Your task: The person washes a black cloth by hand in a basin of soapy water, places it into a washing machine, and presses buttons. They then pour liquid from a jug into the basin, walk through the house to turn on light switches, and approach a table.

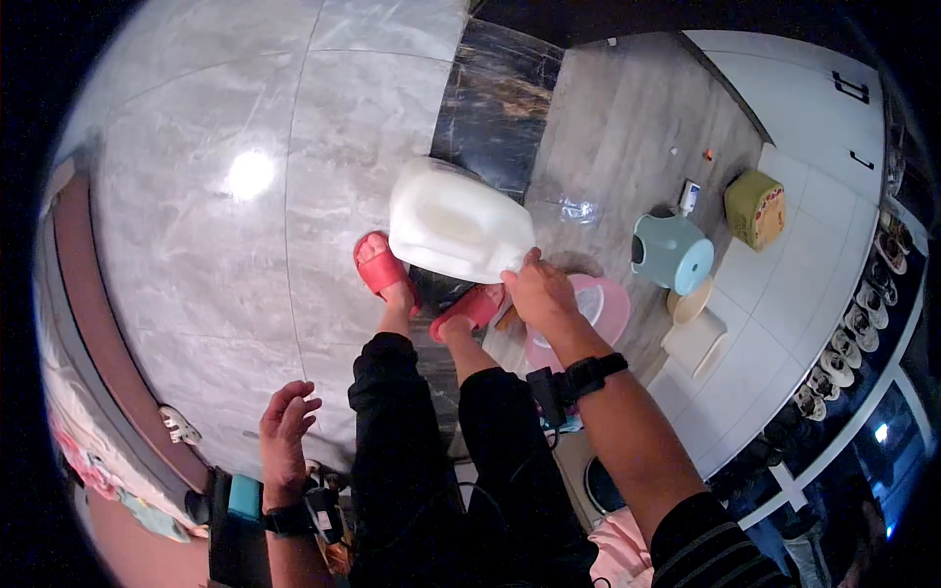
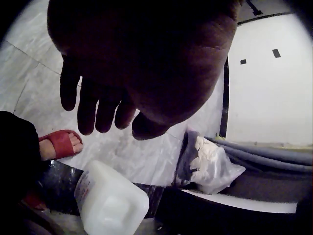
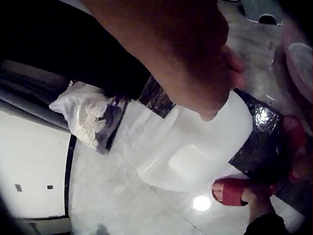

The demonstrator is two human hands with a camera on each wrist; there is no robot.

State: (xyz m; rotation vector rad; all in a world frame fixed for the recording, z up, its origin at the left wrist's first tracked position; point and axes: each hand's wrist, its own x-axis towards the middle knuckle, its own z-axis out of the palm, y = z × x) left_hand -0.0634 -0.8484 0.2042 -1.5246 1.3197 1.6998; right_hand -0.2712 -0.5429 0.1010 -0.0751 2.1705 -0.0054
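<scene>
A large white plastic jug [image 1: 441, 211] is held tilted on its side above the floor, in front of the person's feet. My right hand [image 1: 544, 294] grips it at its narrow neck end, and the fingers hide the mouth of the jug. In the right wrist view the right hand [image 3: 190, 68] bends over the top of the pale jug [image 3: 183, 154]. Well apart from the jug, my left hand [image 1: 284, 431] hangs at the lower left with loosely bent fingers and holds nothing. The left wrist view shows that hand [image 2: 142, 63] dark against the floor.
Red slippers [image 1: 380, 263] are on the person's feet below the jug. A pink basin [image 1: 613, 314] stands right of the right hand, with a light blue stool [image 1: 671, 250] beyond it. Farther right are a green-yellow container [image 1: 755, 211] and a row of shoes [image 1: 848, 343].
</scene>
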